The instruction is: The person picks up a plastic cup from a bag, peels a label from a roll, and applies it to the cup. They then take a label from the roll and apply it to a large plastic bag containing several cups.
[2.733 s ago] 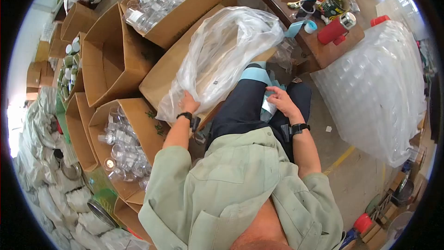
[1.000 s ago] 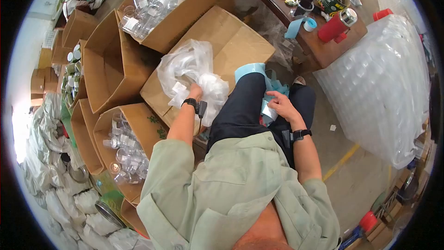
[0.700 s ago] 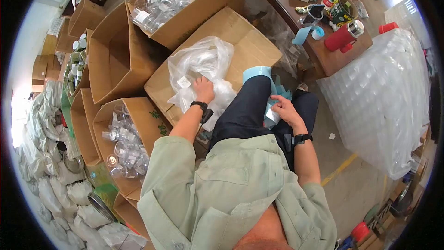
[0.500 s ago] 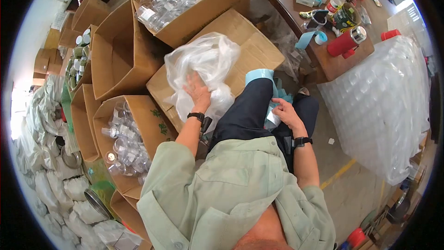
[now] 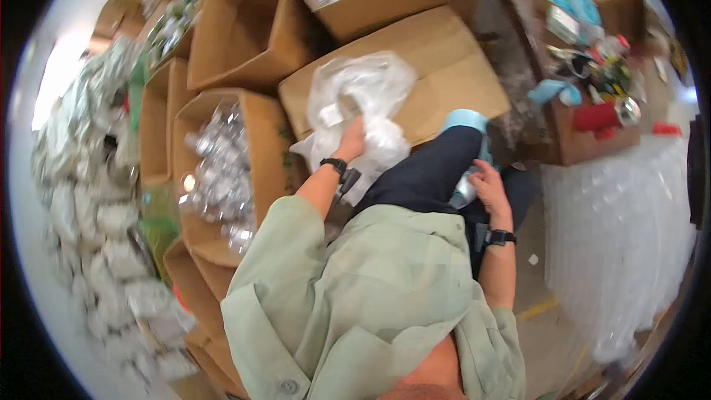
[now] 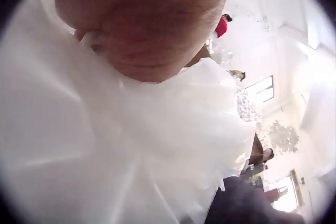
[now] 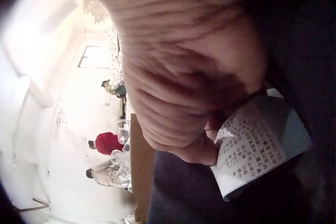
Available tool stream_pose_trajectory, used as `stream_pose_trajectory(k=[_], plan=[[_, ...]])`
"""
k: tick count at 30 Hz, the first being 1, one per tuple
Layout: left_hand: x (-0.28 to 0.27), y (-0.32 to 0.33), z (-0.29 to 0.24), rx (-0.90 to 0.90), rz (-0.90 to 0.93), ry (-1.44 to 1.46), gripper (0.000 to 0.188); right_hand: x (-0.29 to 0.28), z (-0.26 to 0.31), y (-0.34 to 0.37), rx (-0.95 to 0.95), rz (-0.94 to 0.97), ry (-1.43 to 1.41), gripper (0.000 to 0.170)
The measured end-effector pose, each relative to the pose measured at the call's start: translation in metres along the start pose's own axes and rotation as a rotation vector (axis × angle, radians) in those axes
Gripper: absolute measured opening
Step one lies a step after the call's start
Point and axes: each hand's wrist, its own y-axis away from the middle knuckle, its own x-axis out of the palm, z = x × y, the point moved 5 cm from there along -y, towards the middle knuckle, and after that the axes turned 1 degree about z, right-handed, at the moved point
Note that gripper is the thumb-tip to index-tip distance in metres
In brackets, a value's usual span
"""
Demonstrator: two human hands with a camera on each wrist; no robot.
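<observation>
In the head view, my left hand grips a bunched clear plastic bag, its fingers partly hidden in the folds. The plastic spreads below the palm in the left wrist view. The bag lies on a flat cardboard box. Over the lap, my right hand is curled beside a white label piece. The right wrist view shows its fingertips pinching the edge of that curved label, which carries printed characters. A light blue strip lies over the knee.
Open cartons of clear containers stand at the left and at the top. A red flask lies on the brown table. Wrapped clear plastic stands at the right; white sacks are piled far left.
The bag, spread wide earlier, is bunched smaller over the box. My left hand has gone from spread on the plastic to gripping it. The head view has turned; my right hand stays over the lap.
</observation>
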Motion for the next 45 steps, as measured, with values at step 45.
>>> stream_pose_trajectory(k=[45], plan=[[0.041, -0.108, -0.535, 0.882, 0.795, 0.380, 0.059, -0.098, 0.029, 0.180, -0.451, -0.564, -0.640, 0.049]])
